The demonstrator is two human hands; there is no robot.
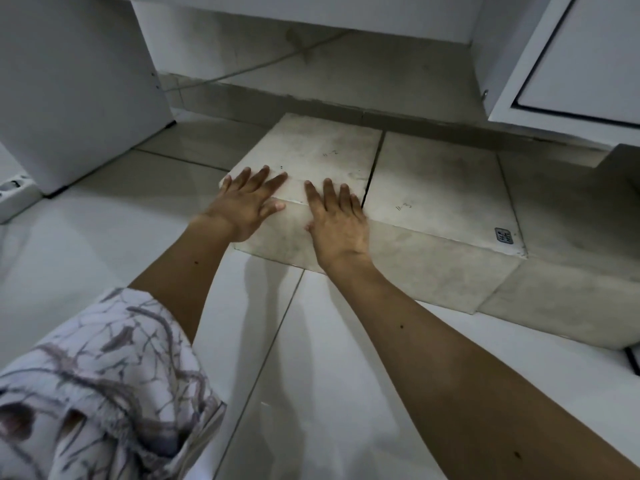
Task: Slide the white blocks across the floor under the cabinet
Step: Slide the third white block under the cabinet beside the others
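Three white blocks lie side by side on the pale floor in front of the gap under the cabinet (346, 15). The left block (322, 150) has small handwriting on top. The middle block (440, 188) carries handwriting and a small grey sticker. The right block (568, 216) is partly in shadow. My left hand (247, 202) lies flat with spread fingers over the left block's near left corner. My right hand (337, 220) lies flat over the same block's near edge, by the seam to the middle block. Neither hand grips anything.
A white cabinet side panel (76, 81) stands on the left, and a white cabinet door (571, 64) hangs at upper right. A low grey step (311, 98) runs behind the blocks. A white power strip (14, 195) lies at far left. My patterned sleeve (97, 386) fills the lower left.
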